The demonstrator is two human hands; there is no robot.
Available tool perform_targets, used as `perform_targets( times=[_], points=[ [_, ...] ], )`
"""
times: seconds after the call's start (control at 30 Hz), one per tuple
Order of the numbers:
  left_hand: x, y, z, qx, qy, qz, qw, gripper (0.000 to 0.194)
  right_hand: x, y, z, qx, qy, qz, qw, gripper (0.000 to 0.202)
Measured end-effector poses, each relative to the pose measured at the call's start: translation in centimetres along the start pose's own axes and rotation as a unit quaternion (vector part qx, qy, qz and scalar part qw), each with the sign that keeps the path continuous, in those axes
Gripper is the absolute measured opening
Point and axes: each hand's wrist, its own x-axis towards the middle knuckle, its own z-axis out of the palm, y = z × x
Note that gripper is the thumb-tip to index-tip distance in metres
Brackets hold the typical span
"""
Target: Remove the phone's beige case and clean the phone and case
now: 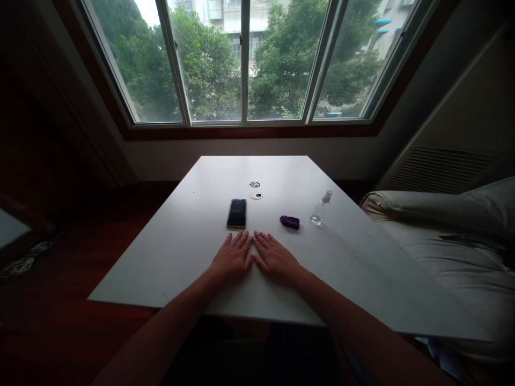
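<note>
My left hand lies flat, palm down, on the white table, holding nothing. Beside it my right hand rests the same way, fingers stretched forward, the two hands almost meeting at the fingertips and thumbs. Just beyond my left fingertips is a smartphone with a dark screen. A small dark purple cloth-like item sits ahead and to the right of my right hand; its kind is unclear. Farther right stands a clear spray bottle with some liquid at its bottom.
Two round table inserts show behind the phone, one with a small dark opening. A padded, pale sofa runs close along the table's right side. Past the far edge is a wide window. Cables lie on the dark red floor at left.
</note>
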Motion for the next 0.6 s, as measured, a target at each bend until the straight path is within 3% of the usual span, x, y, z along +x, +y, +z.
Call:
perform_targets(
  times=[0.33, 0.5, 0.6],
  points=[
    [0.0, 0.0, -0.2, 0.003, 0.019, 0.005, 1.000, 0.065, 0.5, 0.6, 0.5, -0.043, 0.038, -0.027, 0.998, 0.071],
    [1.0, -0.5, -2.0, 0.000, 0.076, 0.016, 0.997, 0.049, 2.1, 1.6, -2.0, -0.043, 0.074, -0.073, 0.994, 0.046],
    [2.8, -1.4, -2.9, 0.010, 0.117, -0.031, 0.993, 0.043, 3.9, 2.5, -3.2, -0.002, 0.150, -0.031, 0.988, 0.036]
  ],
)
